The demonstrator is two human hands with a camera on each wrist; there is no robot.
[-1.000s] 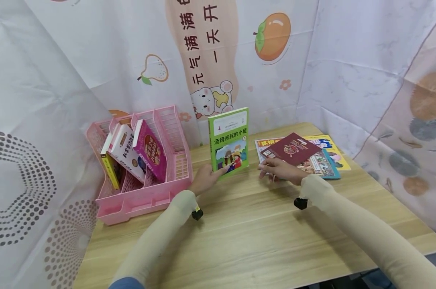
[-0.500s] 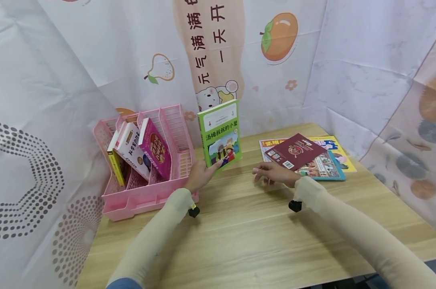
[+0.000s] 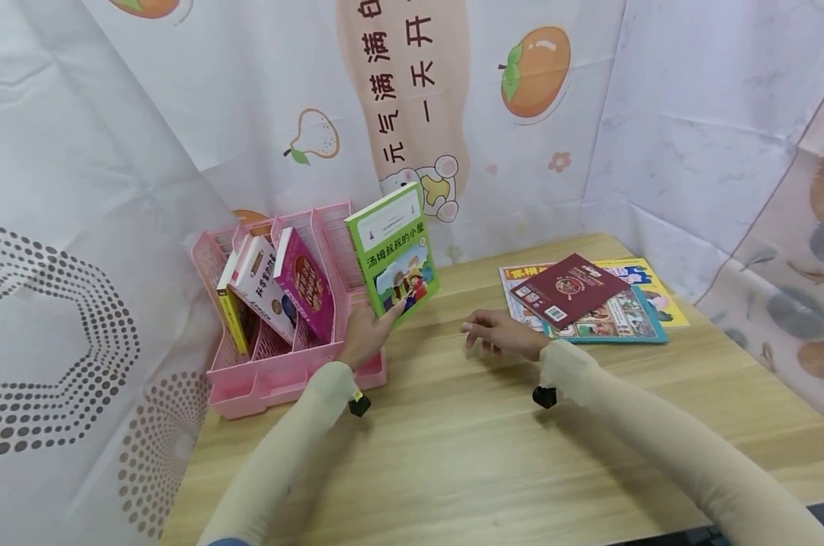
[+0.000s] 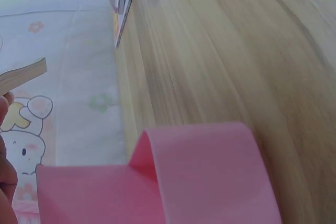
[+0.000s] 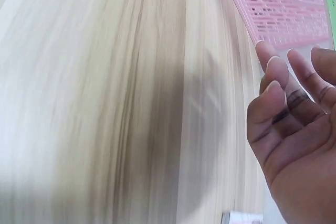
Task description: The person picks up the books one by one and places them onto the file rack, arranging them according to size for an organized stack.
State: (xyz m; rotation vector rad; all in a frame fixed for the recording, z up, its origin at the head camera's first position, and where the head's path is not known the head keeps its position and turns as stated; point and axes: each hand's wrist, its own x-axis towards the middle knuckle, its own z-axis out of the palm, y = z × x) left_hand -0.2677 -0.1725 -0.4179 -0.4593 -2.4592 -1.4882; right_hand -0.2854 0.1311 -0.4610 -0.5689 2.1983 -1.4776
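A green storybook (image 3: pixel 393 254) with a picture of children on its cover is raised above the table, tilted to the left. My left hand (image 3: pixel 368 331) grips its lower left part, thumb across the cover and the other fingers hidden behind. The page edge of the book (image 4: pixel 23 75) shows in the left wrist view. Just left of that hand stands a pink book rack (image 3: pixel 275 379), with a yellow-spined book (image 3: pixel 233 315), a white book (image 3: pixel 267 288) and a magenta book (image 3: pixel 305 284) leaning inside. My right hand (image 3: pixel 504 334) hovers over the table, fingers loosely bent around nothing.
To the right of my right hand lies a pile: a maroon book (image 3: pixel 570 288) on top, a teal-edged comic book (image 3: pixel 620 322) and a yellow booklet (image 3: pixel 651 284) under it. A printed cloth (image 3: pixel 480 205) hangs behind the wooden table (image 3: pixel 453 455).
The green book has risen off the table and moved left toward the rack in my left hand, tilting more. My right hand has drawn left, away from the pile.
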